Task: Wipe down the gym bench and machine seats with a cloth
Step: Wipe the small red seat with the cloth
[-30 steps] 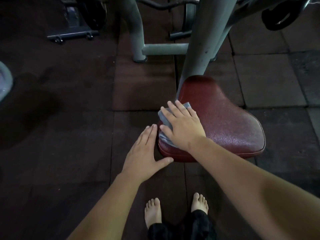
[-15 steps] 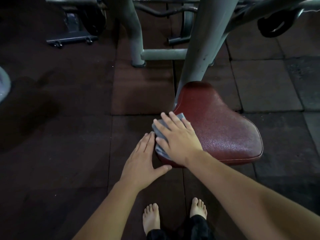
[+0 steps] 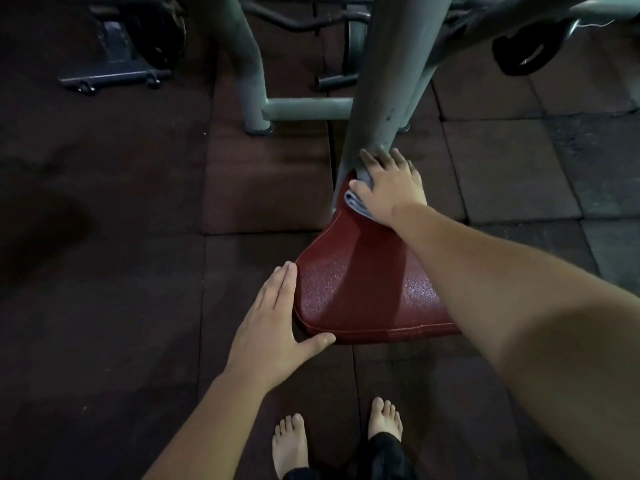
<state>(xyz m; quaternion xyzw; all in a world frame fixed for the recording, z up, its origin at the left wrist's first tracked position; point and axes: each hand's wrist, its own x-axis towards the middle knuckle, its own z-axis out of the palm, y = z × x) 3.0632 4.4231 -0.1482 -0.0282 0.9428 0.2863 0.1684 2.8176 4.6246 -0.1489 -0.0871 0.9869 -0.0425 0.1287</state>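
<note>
Pressing down at the narrow far end of the red seat (image 3: 363, 289), the right hand (image 3: 391, 188) is lying flat on a folded grey cloth (image 3: 356, 202). Its fingers are spread and nothing's curling around the cloth, just palm and straight fingers pinning it to the vinyl. The cloth is sitting mostly under the palm and thumb, with a folded bit poking out on the left, close to the seat's left edge. The fingertips are reaching right up to the base of the grey post (image 3: 391, 81) rising from that end of the seat, so that end is looking pretty boxed in.

The left hand (image 3: 273, 327) is resting open too, holding nothing. Its fingers are lying straight and together along the seat's left edge near the front corner, with the thumb sticking out below the front rim. The wide front part of the seat is lying bare between the two hands, and the right forearm is crossing over its right side.

Room-wise, dark rubber floor mats (image 3: 104, 271) are stretching out wide on the left, with paler tiles (image 3: 502, 161) on the right. Behind the post, the machine's grey crossbar (image 3: 308, 109) and legs are crowding the back, and a black weight plate (image 3: 519, 46) is showing at top right. Two bare feet (image 3: 291, 445) are standing just in front of the seat's front edge.
</note>
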